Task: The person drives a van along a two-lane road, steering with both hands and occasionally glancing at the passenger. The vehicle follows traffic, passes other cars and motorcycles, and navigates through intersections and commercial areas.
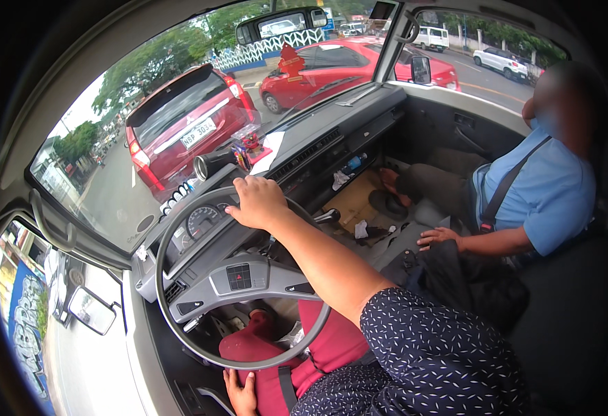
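My right hand [259, 201] is closed over the top of the grey steering wheel [174, 317], its arm stretched across the wheel's right side. Low down, my left hand [240, 394] lies on my thigh in dark red trousers, fingers apart and holding nothing, just below the wheel's lower rim. Through the wheel shows the instrument cluster [203, 220]. A gear lever [328, 216] stands right of the wheel, beyond my right forearm.
A passenger [540, 180] in a blue shirt sits belted at right, one hand on a dark bag [456, 277]. Small items and a paper [268, 154] lie on the dashboard. Outside, a red SUV [186, 121] is close ahead, with a red car [325, 69] to its right. A side mirror [92, 310] is at left.
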Demonstrator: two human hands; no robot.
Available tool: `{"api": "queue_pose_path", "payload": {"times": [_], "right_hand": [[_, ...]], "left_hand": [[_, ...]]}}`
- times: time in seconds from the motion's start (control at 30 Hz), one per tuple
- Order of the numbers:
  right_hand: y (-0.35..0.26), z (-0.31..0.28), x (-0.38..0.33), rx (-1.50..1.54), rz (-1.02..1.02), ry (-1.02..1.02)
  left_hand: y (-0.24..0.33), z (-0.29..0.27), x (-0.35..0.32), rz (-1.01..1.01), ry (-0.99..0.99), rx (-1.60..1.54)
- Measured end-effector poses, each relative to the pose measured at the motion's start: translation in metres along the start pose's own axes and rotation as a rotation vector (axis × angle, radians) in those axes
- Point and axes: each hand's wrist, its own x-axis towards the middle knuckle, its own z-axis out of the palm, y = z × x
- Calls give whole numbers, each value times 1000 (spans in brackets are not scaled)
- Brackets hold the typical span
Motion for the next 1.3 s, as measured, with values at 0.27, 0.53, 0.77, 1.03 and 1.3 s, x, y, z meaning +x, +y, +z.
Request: {"api": "queue_pose_path", "payload": {"times": [0.27, 0.53, 0.77, 1.03, 1.3], "right_hand": [[2, 3, 1, -9, 0, -1], [0, 2, 0, -9, -13, 38], [-3, -2, 0, -14, -17, 7], [2, 7, -1, -24, -17, 49], [-1, 0, 0, -20, 14, -36]], "left_hand": [[2, 1, 0, -10, 5, -28], [3, 0, 0, -12, 9, -24], [1, 1, 0, 10, 20, -34], [-3, 1, 1, 28, 15, -13], [-4, 3, 3, 13, 17, -28]]}}
